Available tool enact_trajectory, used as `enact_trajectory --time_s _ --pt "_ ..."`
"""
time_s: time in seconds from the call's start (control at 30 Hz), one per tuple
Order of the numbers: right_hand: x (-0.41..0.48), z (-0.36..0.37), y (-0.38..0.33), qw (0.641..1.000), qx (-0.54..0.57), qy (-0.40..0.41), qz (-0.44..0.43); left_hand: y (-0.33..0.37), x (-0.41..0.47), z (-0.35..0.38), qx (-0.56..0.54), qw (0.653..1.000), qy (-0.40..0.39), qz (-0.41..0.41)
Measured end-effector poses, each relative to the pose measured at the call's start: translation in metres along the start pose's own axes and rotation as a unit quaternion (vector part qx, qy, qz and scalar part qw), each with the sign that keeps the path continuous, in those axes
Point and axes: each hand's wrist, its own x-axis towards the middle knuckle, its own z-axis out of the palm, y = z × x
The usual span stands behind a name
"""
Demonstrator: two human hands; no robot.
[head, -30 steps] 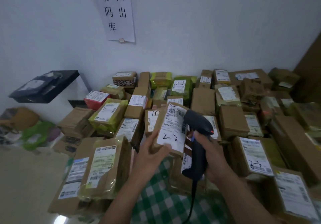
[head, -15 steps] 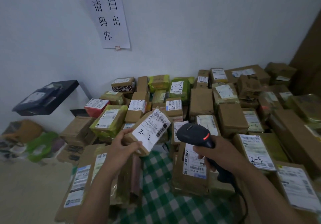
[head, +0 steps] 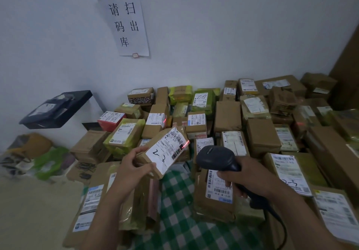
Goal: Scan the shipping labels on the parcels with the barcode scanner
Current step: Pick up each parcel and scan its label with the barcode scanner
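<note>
Dozens of brown and green parcels [head: 260, 139] lie heaped beyond and on both sides of my fingers, too overlapped to count exactly. One green-checked cloth [head: 178, 211] shows beneath my wrists. One parcel [head: 144, 158] is lifted clear of the heap. My left hand [head: 130, 169] grasps its near end, thumb on top and fingers curled round the far side. Its one shipping label [head: 169, 149], hand-marked "2-3", faces up. One barcode scanner [head: 214, 158] sits in my right hand [head: 246, 178], fingers wrapped round the handle, its head just right of the parcel and apart from it. One thin red scan line [head: 185, 144] crosses the label's far corner.

Half a second ago no red line lay on the label. A second ago the parcel stood upright with the scanner's head overlapping the label's right edge.

A second "2-3" box [head: 291, 174] lies right of my right hand. A labelled box [head: 217, 189] directly under that hand is partly hidden by my fingers. One cable [head: 281, 228] trails from below my right wrist. One black shelf [head: 56, 110] hangs far left of my left hand. One paper sign [head: 126, 24] hangs on the wall, high above both hands.
</note>
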Motion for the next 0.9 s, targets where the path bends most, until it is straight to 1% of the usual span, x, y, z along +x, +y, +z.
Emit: enact_trajectory --time_s 0.23,0.33,0.43,0.53,0.6,0.8,0.9 --pt "0.003 0.000 0.001 1.000 -0.006 -0.011 -0.004 -0.001 0.000 0.005 -0.006 1.000 -0.006 0.003" --pt "0.004 0.000 0.004 1.000 0.009 -0.007 -0.004 -0.004 -0.001 0.014 0.016 1.000 0.002 0.007" --pt "0.009 0.000 0.010 0.998 0.052 0.030 0.002 -0.012 -0.006 0.031 0.059 0.998 0.029 -0.006" --pt "0.015 0.002 0.019 0.992 0.103 0.070 0.025 -0.028 -0.019 0.055 0.108 0.990 0.087 -0.012" --pt "0.018 0.004 0.027 0.988 0.111 0.094 0.041 -0.046 -0.029 0.072 0.121 0.987 0.104 -0.018" --pt "0.021 0.018 0.048 0.980 0.118 0.143 0.079 -0.107 -0.051 0.109 0.188 0.974 0.118 -0.052" --pt "0.021 0.024 0.057 0.976 0.119 0.165 0.079 -0.127 -0.047 0.117 0.225 0.968 0.087 -0.068"
